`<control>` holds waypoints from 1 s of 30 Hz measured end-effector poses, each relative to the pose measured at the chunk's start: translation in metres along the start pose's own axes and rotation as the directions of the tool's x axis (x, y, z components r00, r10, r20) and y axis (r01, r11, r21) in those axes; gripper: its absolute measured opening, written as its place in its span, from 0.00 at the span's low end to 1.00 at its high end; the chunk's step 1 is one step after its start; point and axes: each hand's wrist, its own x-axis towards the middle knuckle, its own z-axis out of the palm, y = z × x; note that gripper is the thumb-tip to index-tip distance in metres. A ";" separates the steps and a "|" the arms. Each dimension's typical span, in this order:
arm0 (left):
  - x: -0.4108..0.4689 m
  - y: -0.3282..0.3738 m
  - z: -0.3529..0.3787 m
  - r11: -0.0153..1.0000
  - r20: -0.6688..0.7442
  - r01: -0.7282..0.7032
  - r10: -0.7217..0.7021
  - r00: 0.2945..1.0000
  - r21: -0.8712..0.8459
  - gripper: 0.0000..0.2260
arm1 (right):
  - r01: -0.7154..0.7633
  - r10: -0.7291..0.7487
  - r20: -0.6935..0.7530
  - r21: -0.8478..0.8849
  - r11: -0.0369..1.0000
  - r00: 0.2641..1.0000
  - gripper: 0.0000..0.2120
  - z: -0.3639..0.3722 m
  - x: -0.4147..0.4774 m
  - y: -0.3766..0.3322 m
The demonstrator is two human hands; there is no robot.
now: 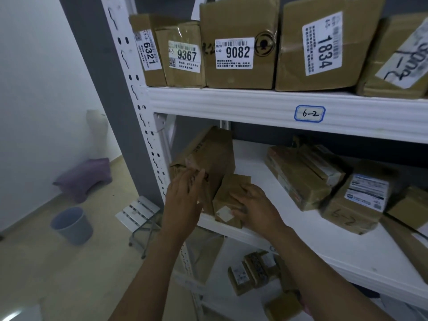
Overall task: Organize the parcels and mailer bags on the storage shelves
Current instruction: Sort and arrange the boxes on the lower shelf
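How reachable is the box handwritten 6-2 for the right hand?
Probably yes: only bare shelf lies between the right hand and the 6-2 box, though it holds a small parcel.

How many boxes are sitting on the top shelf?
5, left to right: box 6321, box 9367, box 9082, box 1834, and a scribbled-label box at the right edge. More may hide beyond the frame.
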 end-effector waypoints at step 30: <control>0.032 0.079 0.026 0.970 0.061 -0.202 0.195 0.979 0.135 0.27 | -0.300 0.287 -0.090 -0.282 0.911 0.954 0.26 -0.062 -0.028 0.080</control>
